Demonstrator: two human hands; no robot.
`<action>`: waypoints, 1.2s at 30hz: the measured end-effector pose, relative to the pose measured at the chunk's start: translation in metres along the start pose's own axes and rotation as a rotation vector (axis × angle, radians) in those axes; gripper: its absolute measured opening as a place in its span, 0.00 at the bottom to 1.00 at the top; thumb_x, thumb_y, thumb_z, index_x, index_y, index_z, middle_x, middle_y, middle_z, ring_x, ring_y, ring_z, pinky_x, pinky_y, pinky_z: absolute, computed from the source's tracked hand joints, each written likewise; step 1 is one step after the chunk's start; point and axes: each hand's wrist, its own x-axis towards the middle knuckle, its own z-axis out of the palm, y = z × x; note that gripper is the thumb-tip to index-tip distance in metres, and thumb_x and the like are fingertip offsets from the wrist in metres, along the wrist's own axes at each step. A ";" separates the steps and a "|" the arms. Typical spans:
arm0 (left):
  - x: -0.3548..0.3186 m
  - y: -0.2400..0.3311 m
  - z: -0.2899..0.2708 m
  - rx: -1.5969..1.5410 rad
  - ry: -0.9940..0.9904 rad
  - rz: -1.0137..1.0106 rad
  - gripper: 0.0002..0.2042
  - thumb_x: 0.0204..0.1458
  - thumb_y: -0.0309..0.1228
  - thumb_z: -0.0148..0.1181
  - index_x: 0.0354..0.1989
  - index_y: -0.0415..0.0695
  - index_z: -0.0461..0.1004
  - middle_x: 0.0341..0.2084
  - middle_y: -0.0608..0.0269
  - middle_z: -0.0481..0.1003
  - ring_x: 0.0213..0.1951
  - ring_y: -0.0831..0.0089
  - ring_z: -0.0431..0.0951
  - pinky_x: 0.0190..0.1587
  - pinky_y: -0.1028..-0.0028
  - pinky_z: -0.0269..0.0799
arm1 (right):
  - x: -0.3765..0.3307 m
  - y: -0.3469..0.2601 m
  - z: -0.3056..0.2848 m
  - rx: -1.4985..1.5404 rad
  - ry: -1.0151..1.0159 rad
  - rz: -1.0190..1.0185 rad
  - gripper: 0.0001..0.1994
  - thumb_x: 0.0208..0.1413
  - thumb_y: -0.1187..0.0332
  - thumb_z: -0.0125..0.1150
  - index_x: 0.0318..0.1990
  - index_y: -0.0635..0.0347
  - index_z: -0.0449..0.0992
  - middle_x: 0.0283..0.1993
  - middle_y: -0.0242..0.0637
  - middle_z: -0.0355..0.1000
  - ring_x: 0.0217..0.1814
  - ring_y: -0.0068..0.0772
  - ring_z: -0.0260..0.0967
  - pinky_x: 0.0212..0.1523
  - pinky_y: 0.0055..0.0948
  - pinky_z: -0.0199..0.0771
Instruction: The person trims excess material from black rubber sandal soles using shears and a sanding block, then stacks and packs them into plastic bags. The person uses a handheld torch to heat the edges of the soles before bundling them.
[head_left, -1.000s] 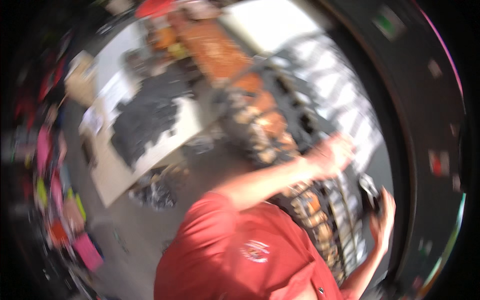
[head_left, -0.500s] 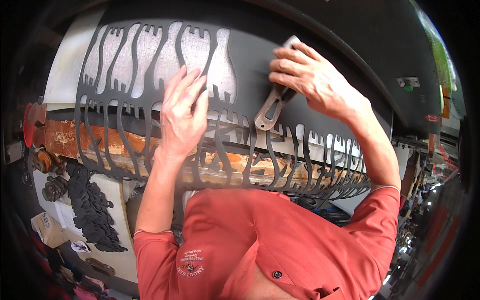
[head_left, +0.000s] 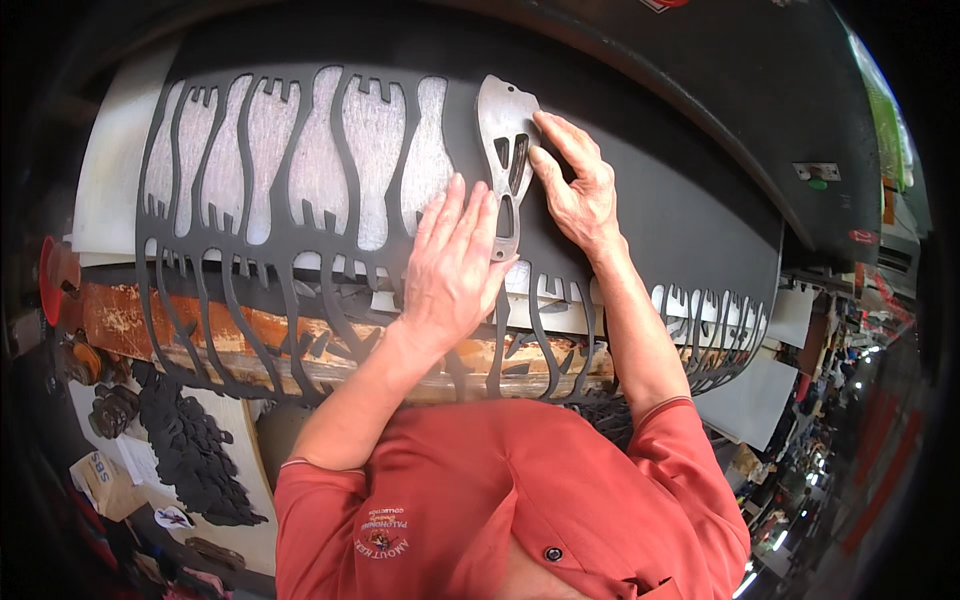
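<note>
By the left hand (head_left: pixel 452 265), opened flat with its fingers (head_left: pixel 450 215) straight and near one another and the thumb spread, the lower left side of a silver metal die (head_left: pixel 511 125) is met; whether it is pressed there cannot be told. By the right hand (head_left: pixel 578 185), loosely curved with index and thumb parted, the die's right edge is touched; it is not closed around by either hand. The die is laid flat, just past 12 o'clock, on a black sheet (head_left: pixel 660 190).

From 9 to 10 o'clock of the die, a row of holes is seen in the sheet, toothed at one end; toward 6 o'clock, thin strips are left hanging over a worn brown surface (head_left: pixel 118 312). The sheet is carried by a pale worktop (head_left: pixel 112 180), bared at 10 o'clock. At 8 o'clock, dark cut pieces (head_left: pixel 190 445) are heaped near a cardboard box (head_left: pixel 105 485). At 2 o'clock, a small metal plate (head_left: pixel 817 171) is mounted on a dark panel (head_left: pixel 740 100). At 6 o'clock, a red shirt (head_left: pixel 450 460) is worn.
</note>
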 end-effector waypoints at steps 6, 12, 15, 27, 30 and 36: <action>-0.003 -0.001 0.005 -0.017 0.048 -0.019 0.38 0.50 0.27 0.71 0.68 0.25 0.60 0.65 0.31 0.66 0.69 0.41 0.64 0.70 0.49 0.60 | 0.008 -0.004 -0.002 -0.013 -0.160 -0.080 0.19 0.63 0.73 0.60 0.62 0.52 0.78 0.65 0.46 0.74 0.75 0.46 0.62 0.75 0.44 0.51; 0.000 0.002 0.005 -0.034 0.065 -0.048 0.39 0.49 0.26 0.70 0.68 0.24 0.59 0.64 0.31 0.67 0.68 0.40 0.66 0.70 0.49 0.60 | 0.009 -0.003 -0.001 -0.041 -0.191 -0.071 0.18 0.66 0.73 0.58 0.62 0.52 0.78 0.66 0.43 0.74 0.75 0.45 0.62 0.75 0.43 0.52; 0.004 0.003 -0.001 -0.065 0.060 -0.060 0.38 0.49 0.25 0.70 0.68 0.24 0.59 0.63 0.30 0.67 0.68 0.40 0.66 0.70 0.49 0.60 | 0.010 -0.001 -0.004 -0.019 -0.166 -0.055 0.20 0.64 0.70 0.61 0.63 0.54 0.77 0.66 0.47 0.73 0.72 0.49 0.65 0.73 0.42 0.59; -0.071 0.016 -0.069 -0.275 0.007 -0.100 0.17 0.51 0.18 0.67 0.51 0.38 0.77 0.40 0.53 0.82 0.38 0.57 0.81 0.43 0.63 0.74 | -0.056 -0.039 -0.009 -0.080 -0.158 -0.096 0.45 0.37 0.52 0.83 0.65 0.60 0.74 0.65 0.44 0.73 0.74 0.50 0.63 0.76 0.51 0.56; -0.108 0.030 -0.064 -0.271 -0.032 -0.102 0.18 0.50 0.18 0.67 0.51 0.40 0.77 0.41 0.54 0.82 0.39 0.58 0.81 0.44 0.63 0.72 | -0.058 -0.031 -0.002 -0.100 -0.127 -0.127 0.42 0.38 0.51 0.83 0.63 0.58 0.77 0.63 0.41 0.76 0.72 0.49 0.65 0.75 0.52 0.57; -0.126 0.019 -0.039 -0.075 0.097 0.043 0.16 0.50 0.18 0.69 0.48 0.39 0.78 0.40 0.54 0.82 0.41 0.56 0.82 0.47 0.61 0.73 | -0.052 -0.035 -0.006 -0.116 -0.084 -0.146 0.40 0.39 0.49 0.82 0.60 0.59 0.78 0.61 0.46 0.76 0.67 0.55 0.68 0.70 0.50 0.64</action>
